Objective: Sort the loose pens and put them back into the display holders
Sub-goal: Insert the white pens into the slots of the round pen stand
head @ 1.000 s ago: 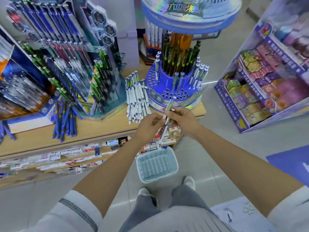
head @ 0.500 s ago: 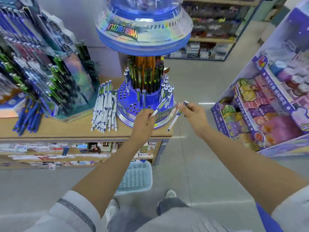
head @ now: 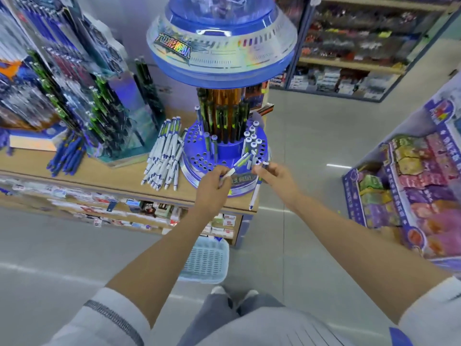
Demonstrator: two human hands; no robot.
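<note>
Basket (head: 207,260): pale blue, on the floor.
Left hand (head: 212,186): fingers curled round a white-and-green pen (head: 238,166), which slants toward 2 o'clock over the holder's rim.
Right hand (head: 277,174): pinches a second white pen (head: 255,193) by its top, with the barrel hanging toward 7 o'clock.
Carousel holder (head: 197,146): blue, perforated, on the wooden shelf (head: 112,176).
Loose white pens (head: 166,156): heaped at its 9 o'clock.

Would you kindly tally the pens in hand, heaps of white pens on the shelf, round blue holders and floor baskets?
Pens in hand: 2 (left pen in left hand, right pen in right hand)
White pen heap: 1
Round blue holder: 1
Floor basket: 1
Total: 5
</note>
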